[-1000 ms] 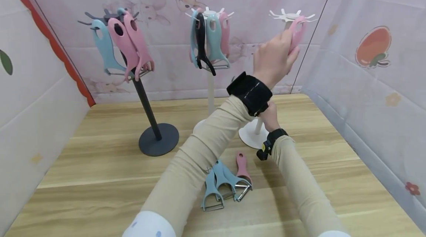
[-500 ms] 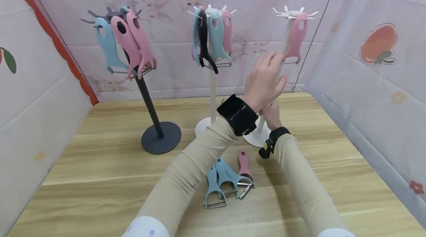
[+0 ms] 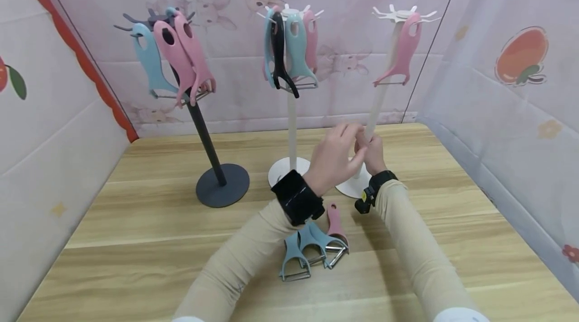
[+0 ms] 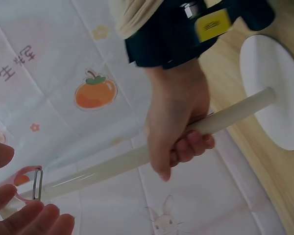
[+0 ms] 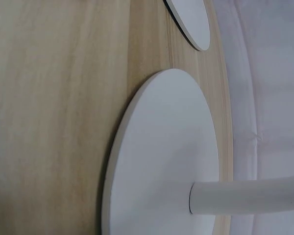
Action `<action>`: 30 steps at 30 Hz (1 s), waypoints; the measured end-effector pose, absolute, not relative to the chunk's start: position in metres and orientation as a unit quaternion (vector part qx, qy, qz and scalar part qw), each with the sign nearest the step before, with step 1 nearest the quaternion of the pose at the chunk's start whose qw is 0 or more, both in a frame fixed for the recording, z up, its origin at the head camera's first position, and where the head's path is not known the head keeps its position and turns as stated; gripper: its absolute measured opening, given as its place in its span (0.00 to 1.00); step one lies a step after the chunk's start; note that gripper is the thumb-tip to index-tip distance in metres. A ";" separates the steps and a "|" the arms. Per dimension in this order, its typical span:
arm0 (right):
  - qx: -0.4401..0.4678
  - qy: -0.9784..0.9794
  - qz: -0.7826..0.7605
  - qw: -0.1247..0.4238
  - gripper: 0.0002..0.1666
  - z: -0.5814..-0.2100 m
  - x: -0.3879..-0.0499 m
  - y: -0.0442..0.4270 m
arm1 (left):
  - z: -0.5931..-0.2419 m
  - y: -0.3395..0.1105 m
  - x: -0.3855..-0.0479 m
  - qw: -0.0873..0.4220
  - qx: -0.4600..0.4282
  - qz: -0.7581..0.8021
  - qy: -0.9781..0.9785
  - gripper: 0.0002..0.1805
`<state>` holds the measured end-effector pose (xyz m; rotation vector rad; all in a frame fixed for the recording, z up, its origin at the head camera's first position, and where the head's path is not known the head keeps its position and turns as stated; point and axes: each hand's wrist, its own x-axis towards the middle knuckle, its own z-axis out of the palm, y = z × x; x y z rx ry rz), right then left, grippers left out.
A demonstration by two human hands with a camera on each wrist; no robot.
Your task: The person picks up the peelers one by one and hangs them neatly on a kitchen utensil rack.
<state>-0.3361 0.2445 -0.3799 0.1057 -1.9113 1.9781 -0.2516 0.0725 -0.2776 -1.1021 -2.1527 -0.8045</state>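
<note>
Right hand (image 3: 373,155) grips the right white pole (image 3: 377,102), left hand (image 3: 332,159) loose and empty — best brace that pole firmly, as the pink peeler (image 3: 405,55) hangs off one side — blue peelers (image 3: 293,247) on the table (image 3: 135,241).

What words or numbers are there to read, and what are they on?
"生辉", on the wall cloth; other characters beside it are cut off.
Yellow label, on the right wristband: too small and blurred to read.
Peelers and stands: no writing that I can see.
</note>
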 end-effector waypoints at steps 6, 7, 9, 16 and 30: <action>0.014 -0.700 0.685 0.200 0.22 -0.378 -0.335 0.243 | -0.307 0.048 -0.237 0.233 -0.416 -0.197 -0.857 0.17; 0.011 -0.706 0.678 0.204 0.22 -0.378 -0.335 0.243 | -0.313 0.044 -0.235 0.216 -0.416 -0.179 -0.865 0.17; 0.007 -0.713 0.669 0.209 0.23 -0.378 -0.335 0.243 | -0.324 0.035 -0.231 0.179 -0.413 -0.147 -0.881 0.17; 0.002 -0.714 0.669 0.207 0.22 -0.378 -0.335 0.240 | -0.354 0.004 -0.220 0.072 -0.377 -0.075 -0.920 0.13; 0.020 -0.696 0.688 0.204 0.21 -0.376 -0.332 0.238 | -0.390 -0.031 -0.201 -0.014 -0.350 -0.021 -0.936 0.26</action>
